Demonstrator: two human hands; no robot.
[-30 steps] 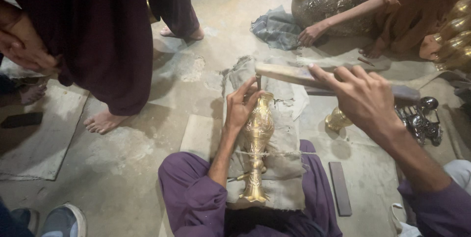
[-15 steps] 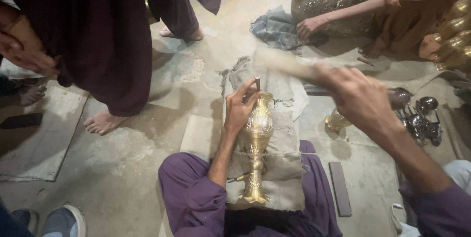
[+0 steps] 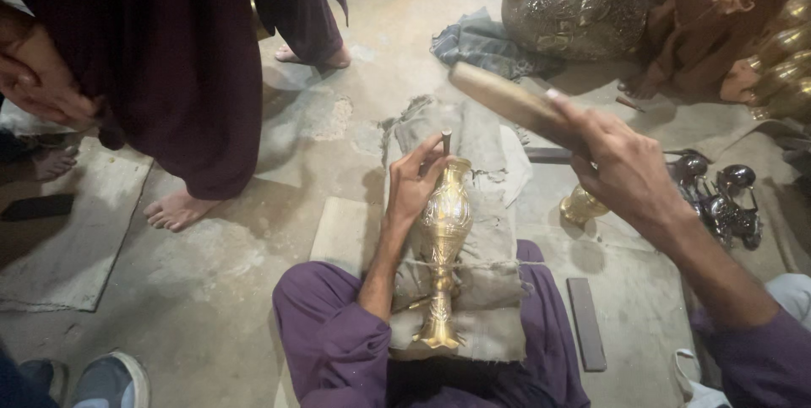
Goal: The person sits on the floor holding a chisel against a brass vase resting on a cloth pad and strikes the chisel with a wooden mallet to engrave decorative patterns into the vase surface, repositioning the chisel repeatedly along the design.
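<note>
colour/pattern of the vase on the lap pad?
The vase is shiny gold brass with fine engraved patterning on its body; head view, the only one.

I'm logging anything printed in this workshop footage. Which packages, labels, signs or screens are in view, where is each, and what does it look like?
None show: no package, label, sign or screen.
Left hand: holds a thin metal punch against a brass vase.
Right hand: grips a wooden mallet.

Vase (image 3: 445, 231) on cloth pad (image 3: 490, 290), atop lap; metal cups (image 3: 718, 197) right.
</note>
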